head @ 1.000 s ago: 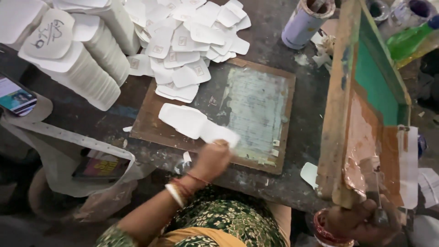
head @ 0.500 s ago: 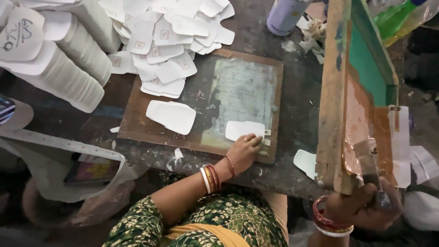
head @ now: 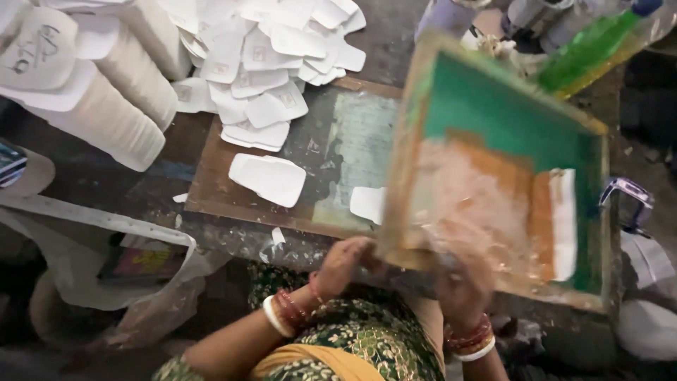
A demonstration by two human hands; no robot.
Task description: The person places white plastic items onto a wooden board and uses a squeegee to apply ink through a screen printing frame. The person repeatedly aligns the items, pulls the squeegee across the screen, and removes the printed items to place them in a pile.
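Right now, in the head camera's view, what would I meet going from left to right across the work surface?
Stacks of white cut-out pieces → single white piece on the wooden board → left hand at the frame's near edge → wooden printing frame with green mesh → right hand under it → green bottle.

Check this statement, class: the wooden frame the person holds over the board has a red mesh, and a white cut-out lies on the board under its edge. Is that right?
Not quite. The head view shows the frame has a green mesh, not red, with orange-brown patches in its lower part. The rest stands: both the left hand and the right hand are at its near edge, and a white cut-out lies on the board at the frame's edge.
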